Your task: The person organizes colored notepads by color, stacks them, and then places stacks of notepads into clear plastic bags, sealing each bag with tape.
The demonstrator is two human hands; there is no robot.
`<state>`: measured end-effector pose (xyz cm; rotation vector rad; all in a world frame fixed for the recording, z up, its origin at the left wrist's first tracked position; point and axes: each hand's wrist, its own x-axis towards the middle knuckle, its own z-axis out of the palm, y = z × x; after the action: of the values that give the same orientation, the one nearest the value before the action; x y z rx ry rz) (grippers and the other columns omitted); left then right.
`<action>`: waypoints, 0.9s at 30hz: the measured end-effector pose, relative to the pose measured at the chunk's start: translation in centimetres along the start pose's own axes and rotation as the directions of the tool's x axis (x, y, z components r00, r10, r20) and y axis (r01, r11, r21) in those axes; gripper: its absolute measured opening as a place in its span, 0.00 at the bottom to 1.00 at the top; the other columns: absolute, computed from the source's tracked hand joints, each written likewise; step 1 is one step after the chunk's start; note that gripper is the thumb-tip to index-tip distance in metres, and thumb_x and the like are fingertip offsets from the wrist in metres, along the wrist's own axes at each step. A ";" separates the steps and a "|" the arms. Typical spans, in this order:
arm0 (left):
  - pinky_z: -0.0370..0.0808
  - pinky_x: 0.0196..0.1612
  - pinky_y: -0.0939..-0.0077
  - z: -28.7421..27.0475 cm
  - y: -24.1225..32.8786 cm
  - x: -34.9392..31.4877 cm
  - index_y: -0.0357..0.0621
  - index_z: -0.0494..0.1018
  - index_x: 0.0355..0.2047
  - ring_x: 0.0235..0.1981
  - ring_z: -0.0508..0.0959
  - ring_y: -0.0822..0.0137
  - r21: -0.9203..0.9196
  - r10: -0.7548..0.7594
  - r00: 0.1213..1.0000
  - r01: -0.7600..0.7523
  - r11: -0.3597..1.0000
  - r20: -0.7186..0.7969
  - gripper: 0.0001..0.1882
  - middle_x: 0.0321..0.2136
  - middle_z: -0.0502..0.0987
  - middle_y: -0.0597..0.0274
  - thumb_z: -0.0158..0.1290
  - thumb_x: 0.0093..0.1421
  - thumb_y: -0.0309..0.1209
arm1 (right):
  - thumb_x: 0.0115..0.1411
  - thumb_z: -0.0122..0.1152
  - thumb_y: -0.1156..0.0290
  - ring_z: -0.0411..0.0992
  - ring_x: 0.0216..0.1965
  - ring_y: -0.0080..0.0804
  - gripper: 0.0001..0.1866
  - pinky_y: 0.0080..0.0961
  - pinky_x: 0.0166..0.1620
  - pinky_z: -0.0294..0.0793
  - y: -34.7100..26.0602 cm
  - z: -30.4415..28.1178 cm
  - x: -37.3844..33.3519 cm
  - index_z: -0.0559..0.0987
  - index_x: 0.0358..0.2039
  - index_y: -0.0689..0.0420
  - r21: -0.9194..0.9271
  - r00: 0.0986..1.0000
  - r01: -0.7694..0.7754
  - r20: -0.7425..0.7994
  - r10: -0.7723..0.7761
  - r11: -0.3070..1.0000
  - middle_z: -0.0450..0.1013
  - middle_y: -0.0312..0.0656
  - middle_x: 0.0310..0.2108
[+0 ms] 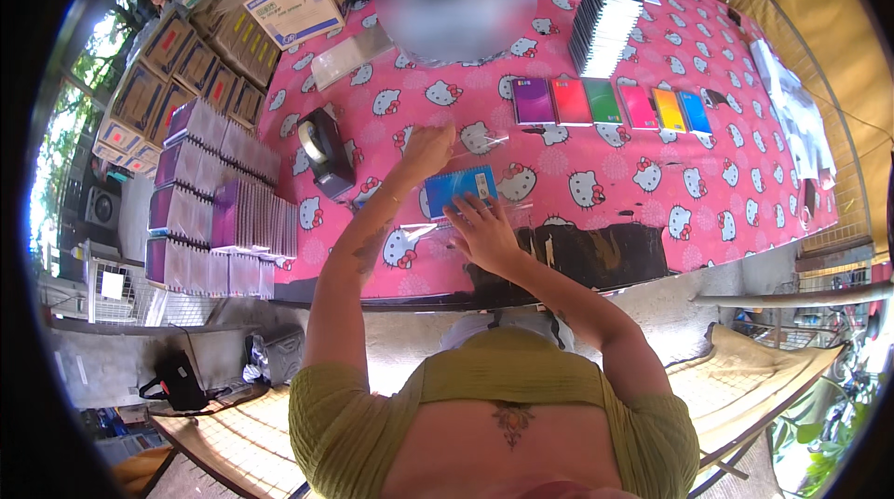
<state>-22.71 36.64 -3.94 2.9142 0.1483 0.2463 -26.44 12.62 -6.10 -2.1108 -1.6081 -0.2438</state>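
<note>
Spiral notebooks (191,206) pack tightly at left, seemingly to save space. A tape dispenser (332,175) sits within reach of the left hand (428,151), curled near clear film (491,142); whether it pinches any, I cannot tell. Apart from it, the right hand (488,236) spreads over the blue notebook (458,186) on the counter's (615,164) near side, presumably steadying it.

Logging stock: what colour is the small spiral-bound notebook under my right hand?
The notebook is blue; the head view shows it best.

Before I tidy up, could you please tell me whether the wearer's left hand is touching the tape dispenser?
Apart: the head view shows pink tablecloth between the left hand and the black tape dispenser.
</note>
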 end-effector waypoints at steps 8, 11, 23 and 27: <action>0.73 0.39 0.55 -3.1 4.0 -5.2 0.42 0.74 0.32 0.33 0.79 0.49 -0.122 0.143 0.967 -0.171 0.978 -0.212 0.06 0.28 0.78 0.54 0.55 0.53 0.26 | 0.53 0.66 0.57 0.60 0.63 0.45 0.33 0.57 0.61 0.57 0.6 0.5 0.3 0.71 0.58 0.52 -0.003 1.000 -0.002 -0.009 0.002 1.000 0.63 0.45 0.61; 0.75 0.36 0.54 -0.6 5.6 -8.5 0.41 0.74 0.31 0.32 0.78 0.48 -0.177 0.042 0.973 -0.083 0.981 -0.225 0.05 0.28 0.77 0.53 0.54 0.52 0.26 | 0.50 0.68 0.57 0.59 0.63 0.49 0.34 0.61 0.61 0.57 0.0 1.2 0.1 0.72 0.57 0.55 -0.018 0.999 0.001 -0.033 -0.002 1.000 0.63 0.49 0.60; 0.80 0.34 0.61 1.3 8.2 -10.4 0.42 0.77 0.44 0.34 0.83 0.53 -0.377 -0.227 0.939 0.118 0.919 -0.259 0.14 0.33 0.81 0.50 0.52 0.57 0.21 | 0.51 0.63 0.64 0.60 0.62 0.45 0.30 0.57 0.63 0.52 2.6 1.4 1.1 0.72 0.56 0.56 0.471 0.956 -0.184 -0.119 0.269 0.863 0.69 0.48 0.51; 0.80 0.43 0.60 2.4 9.5 -10.8 0.32 0.76 0.42 0.44 0.81 0.48 -0.106 -0.075 0.919 0.036 0.994 -0.386 0.12 0.43 0.79 0.42 0.54 0.56 0.20 | 0.53 0.57 0.67 0.64 0.57 0.41 0.24 0.51 0.61 0.57 3.8 -2.3 2.0 0.75 0.52 0.58 -0.077 0.987 0.052 -0.149 -0.063 0.996 0.70 0.47 0.45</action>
<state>-32.10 25.65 -5.89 2.7230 0.2724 0.8008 -21.93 12.48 -4.28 -2.0474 -1.5943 -0.4768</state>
